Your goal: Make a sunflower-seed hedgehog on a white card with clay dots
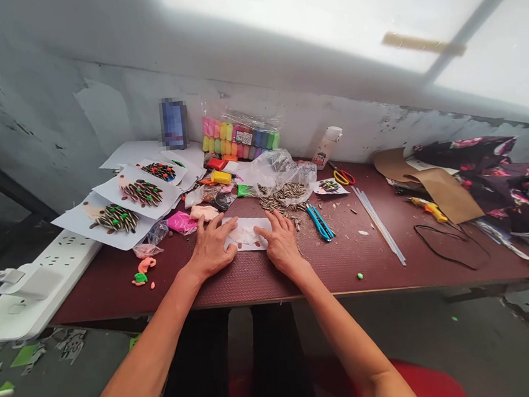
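Observation:
A small white card [249, 246] lies near the table's front edge, with a flattened pale clay shape [243, 234] on it and small brown dots along its lower side. My left hand [212, 247] rests with spread fingers on the card's left side. On the right side, my right hand [281, 237] touches the pale clay with a fingertip, its other fingers apart. Just behind my right hand is a pile of striped sunflower seeds [287, 195], partly under a clear plastic bag [280, 167]. Pink clay [181, 223] sits beyond my left hand.
Seed-covered cards [140, 193] lie at the left by a power strip [69, 258]. Coloured clay packs [240, 139] and a bottle [327, 147] stand behind. Rightward are blue pliers [319, 222], scissors [343, 176], glue sticks [380, 228] and a glue gun [428, 209].

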Available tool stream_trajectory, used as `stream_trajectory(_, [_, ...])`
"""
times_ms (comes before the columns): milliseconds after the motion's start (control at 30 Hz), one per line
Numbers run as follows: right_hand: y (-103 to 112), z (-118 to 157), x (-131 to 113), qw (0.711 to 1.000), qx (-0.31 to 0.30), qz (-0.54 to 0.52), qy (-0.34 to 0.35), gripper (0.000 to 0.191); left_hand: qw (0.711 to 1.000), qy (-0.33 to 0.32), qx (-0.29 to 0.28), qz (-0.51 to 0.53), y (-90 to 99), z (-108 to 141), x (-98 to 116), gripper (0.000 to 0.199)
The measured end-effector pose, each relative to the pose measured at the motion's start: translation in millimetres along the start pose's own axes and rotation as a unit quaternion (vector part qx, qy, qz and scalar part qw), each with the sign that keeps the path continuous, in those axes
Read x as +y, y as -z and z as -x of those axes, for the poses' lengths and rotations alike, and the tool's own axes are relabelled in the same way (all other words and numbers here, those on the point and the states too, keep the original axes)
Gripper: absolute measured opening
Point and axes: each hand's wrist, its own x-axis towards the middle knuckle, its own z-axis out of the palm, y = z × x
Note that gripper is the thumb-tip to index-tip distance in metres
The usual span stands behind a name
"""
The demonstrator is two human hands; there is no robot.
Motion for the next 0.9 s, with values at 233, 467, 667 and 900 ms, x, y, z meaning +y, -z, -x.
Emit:
stream_trajectory(233, [-10,-5,14,0.992,0.091,-0.064,-0.053,0.048,1.000,-0.004,-0.004,-0.014,-0.3,0,-1,0.065])
stream_trajectory(467, [-8,-1,9,0.998,0.049,-0.024,-0.018,0.043,1.000,-0.003,-0.004,-0.014,-0.6,0,-1,0.067])
stream_trajectory(667, [-8,-1,7,0.998,0.028,-0.032,-0.041,0.044,1.000,-0.004,-0.003,-0.015,-0.8,0,-1,0.066])
stream_trajectory(900, [-4,-9,6,0.999,0.015,-0.025,-0.021,0.048,1.000,-0.006,-0.006,-0.024,-0.4,0,0,0.065])
